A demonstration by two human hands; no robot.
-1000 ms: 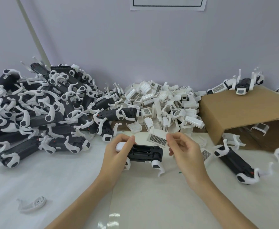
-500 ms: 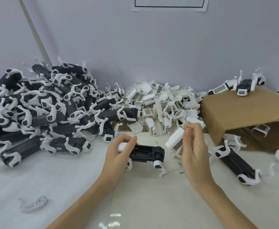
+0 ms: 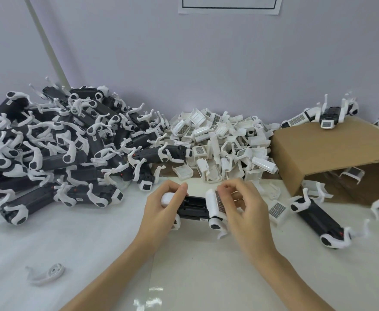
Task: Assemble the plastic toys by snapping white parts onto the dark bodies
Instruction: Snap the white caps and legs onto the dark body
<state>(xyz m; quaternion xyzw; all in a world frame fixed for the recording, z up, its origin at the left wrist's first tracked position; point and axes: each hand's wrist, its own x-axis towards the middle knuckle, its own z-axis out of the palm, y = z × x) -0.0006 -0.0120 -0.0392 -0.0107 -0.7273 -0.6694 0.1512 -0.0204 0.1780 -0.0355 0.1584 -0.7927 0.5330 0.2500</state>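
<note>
A pale lilac wall [image 3: 206, 63] backs a glossy white table [image 3: 94, 254], with the lower edge of a paper sheet [image 3: 228, 7] taped high up. Right of centre lies a brown cardboard box [image 3: 318, 151] tipped on its side, its open mouth facing the table; inside it I can make out a white clip-like piece [image 3: 352, 173], and an assembled toy [image 3: 327, 115] sits on top. To the left rises a tangled heap of dark bodies with curved white legs [image 3: 56, 149]; in the middle, a heap of boxy white parts with gridded faces [image 3: 220, 142]. Both hands meet at the table's middle. The left hand [image 3: 161, 209] grips one end of a dark toy body [image 3: 193, 205], fingers curled over its white end. The right hand [image 3: 246, 207] pinches a white part [image 3: 215, 203] against the body's other end, fingers bent around it. Another toy [image 3: 318, 218] lies just right, and a loose white leg piece [image 3: 47, 272] lies near the left front
</note>
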